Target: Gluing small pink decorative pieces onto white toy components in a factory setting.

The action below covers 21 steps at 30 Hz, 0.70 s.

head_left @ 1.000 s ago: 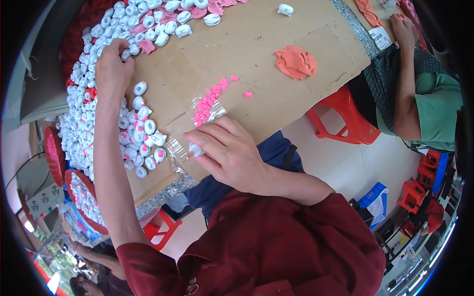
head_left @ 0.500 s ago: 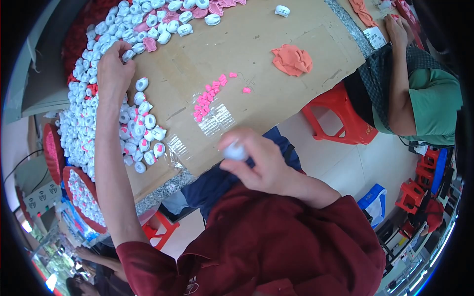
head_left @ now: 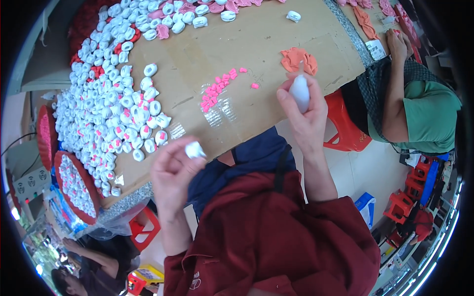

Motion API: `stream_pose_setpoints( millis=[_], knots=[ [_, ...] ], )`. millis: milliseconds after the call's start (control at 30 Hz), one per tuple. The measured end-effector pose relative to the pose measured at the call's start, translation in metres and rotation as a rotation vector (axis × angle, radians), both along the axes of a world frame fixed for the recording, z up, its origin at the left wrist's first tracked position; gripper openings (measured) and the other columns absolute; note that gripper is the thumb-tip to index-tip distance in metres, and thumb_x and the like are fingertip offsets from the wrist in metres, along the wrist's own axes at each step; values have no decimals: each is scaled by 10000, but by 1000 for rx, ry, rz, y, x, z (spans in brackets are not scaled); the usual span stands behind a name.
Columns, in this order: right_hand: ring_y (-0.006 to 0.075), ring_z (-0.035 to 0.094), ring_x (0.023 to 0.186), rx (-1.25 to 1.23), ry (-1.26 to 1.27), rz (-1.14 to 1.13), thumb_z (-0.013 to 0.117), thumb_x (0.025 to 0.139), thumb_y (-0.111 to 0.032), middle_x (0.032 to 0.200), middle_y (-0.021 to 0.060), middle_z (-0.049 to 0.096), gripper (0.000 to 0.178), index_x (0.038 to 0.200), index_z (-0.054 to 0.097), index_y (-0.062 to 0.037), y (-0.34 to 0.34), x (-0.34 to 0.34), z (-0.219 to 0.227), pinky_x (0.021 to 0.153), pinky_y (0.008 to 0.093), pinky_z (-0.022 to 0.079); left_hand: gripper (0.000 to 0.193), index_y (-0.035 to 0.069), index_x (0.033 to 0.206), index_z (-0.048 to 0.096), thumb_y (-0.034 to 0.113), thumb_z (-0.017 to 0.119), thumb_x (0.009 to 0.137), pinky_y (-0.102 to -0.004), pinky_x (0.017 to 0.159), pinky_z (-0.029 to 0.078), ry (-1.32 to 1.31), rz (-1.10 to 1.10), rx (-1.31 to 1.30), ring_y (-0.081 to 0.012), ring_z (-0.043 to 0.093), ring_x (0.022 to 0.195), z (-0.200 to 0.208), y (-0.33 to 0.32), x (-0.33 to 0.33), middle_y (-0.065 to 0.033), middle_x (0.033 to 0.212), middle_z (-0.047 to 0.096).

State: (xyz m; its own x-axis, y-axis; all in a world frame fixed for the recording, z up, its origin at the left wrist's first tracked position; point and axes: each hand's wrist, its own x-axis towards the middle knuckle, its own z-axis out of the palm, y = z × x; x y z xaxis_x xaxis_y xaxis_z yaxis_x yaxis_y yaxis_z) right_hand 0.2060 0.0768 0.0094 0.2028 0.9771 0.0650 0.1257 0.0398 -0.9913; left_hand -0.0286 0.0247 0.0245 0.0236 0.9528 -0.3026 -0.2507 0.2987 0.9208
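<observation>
Now cardboard-covered table (head_left: 256,44) lying ahead, white piece heap (head_left: 106,113) spreading at left; right hand (head_left: 306,111) pinching white oval piece (head_left: 299,92), raised; left hand (head_left: 173,170) closing on small white piece (head_left: 194,149); judging: keeping both pinches firm, aligning parts squarely.

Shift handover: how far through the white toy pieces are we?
Done: many white pieces with pink inserts lie at the near table edge. In hand: left hand holds one small white piece; right hand holds a white piece. Left: the plain white pile and loose pink inserts.
</observation>
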Motion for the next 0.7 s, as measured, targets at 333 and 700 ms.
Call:
stream_pose_setpoints(
  millis=[333,700],
  knots=[
    [73,511,866,39,53,-30,560,844,-102,929,25,581,217,1042,517,-23,0,4,-5,774,212,397,364,-26,1150,503,-42,561,791,-265,727,492,-272,69,-48,-205,590,855,-20,-52,6,-175,1087,549],
    [112,557,848,-58,182,110,561,847,-130,968,82,599,279,1082,484,0,12,-18,-2,750,223,433,328,-9,1147,494,-6,537,822,-297,779,482,-290,94,6,-220,592,897,-17,-50,11,-169,1096,547]
  ],
)
